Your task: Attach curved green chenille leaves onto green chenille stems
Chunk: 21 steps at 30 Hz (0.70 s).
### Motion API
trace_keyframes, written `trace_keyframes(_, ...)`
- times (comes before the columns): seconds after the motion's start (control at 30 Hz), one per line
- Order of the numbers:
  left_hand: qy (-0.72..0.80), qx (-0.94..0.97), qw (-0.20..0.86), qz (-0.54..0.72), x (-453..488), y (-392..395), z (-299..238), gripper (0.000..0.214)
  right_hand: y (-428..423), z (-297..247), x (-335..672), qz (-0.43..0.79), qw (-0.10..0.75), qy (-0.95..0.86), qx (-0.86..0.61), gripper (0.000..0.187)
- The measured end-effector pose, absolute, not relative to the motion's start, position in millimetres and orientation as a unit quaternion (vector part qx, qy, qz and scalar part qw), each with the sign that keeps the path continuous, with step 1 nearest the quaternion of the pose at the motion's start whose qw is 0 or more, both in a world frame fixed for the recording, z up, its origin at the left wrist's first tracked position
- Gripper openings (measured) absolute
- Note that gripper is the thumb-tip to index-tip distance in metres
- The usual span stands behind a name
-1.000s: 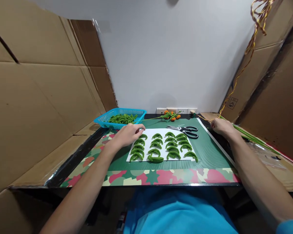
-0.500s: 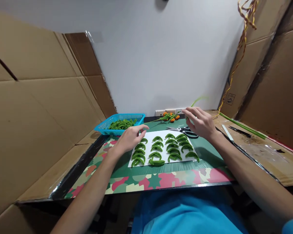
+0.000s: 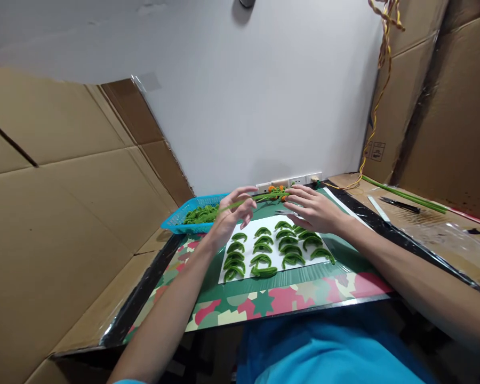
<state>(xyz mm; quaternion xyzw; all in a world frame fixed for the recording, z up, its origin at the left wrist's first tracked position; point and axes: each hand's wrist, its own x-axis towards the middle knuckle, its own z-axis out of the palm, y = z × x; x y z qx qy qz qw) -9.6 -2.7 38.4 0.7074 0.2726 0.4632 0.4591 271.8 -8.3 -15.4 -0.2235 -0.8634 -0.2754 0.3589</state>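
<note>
- Swung leftward: green stem (image 3: 267,197), its right end pinched by the right hand (image 3: 320,210).
- Left hand (image 3: 226,220): fingers curved at the stem's other end; cannot tell if gripping.
- Blue basket (image 3: 176,229): green leaves (image 3: 200,214) inside.

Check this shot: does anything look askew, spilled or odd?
Slightly: the lowest green piece in the second column from left looks straighter than the arched pieces above it and overlaps the bottom edge of the white sheet.
</note>
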Motion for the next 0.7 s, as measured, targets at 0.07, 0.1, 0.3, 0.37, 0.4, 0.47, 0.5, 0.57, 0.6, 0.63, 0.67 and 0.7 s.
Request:
trace_keyframes(0.07,0.309,0.681,0.455,0.484,-12,-4,32,0.035,-5,-18,274,-0.258,0.353,-0.862,-0.255,0.026)
trace_keyframes(0.1,0.325,0.675,0.447,0.489,-14,-3,29,0.036,-2,-20,276,-0.248,0.357,-0.855,-0.282,0.028)
trace_keyframes(0.3,0.373,0.695,0.292,0.541,-34,10,19,0.035,25,-42,296,-0.191,0.377,-0.782,-0.459,0.043)
trace_keyframes(0.37,0.386,0.715,0.2,0.547,-42,15,18,0.047,38,-46,300,-0.149,0.338,-0.792,-0.486,0.043)
trace_keyframes(0.4,0.395,0.722,0.167,0.543,-46,17,18,0.053,45,-47,300,-0.116,0.313,-0.803,-0.494,0.045)
trace_keyframes(0.47,0.414,0.728,0.127,0.532,-52,21,18,0.061,59,-46,298,-0.048,0.267,-0.819,-0.506,0.054)
trace_keyframes(0.5,0.423,0.725,0.115,0.53,-55,23,17,0.064,66,-45,295,-0.026,0.251,-0.821,-0.512,0.058)
trace_keyframes(0.57,0.44,0.718,0.097,0.53,-59,26,15,0.069,81,-42,290,-0.006,0.23,-0.818,-0.527,0.065)
trace_keyframes(0.6,0.443,0.716,0.092,0.532,-60,27,14,0.072,88,-41,287,0.0,0.223,-0.817,-0.532,0.066)
trace_keyframes(0.63,0.441,0.716,0.089,0.534,-61,28,13,0.075,95,-40,284,0.007,0.215,-0.816,-0.537,0.067)
trace_keyframes(0.67,0.433,0.72,0.084,0.535,-61,29,11,0.078,101,-39,282,0.014,0.207,-0.814,-0.543,0.068)
trace_keyframes(0.7,0.424,0.726,0.077,0.536,-60,30,9,0.082,106,-39,280,0.019,0.198,-0.813,-0.548,0.069)
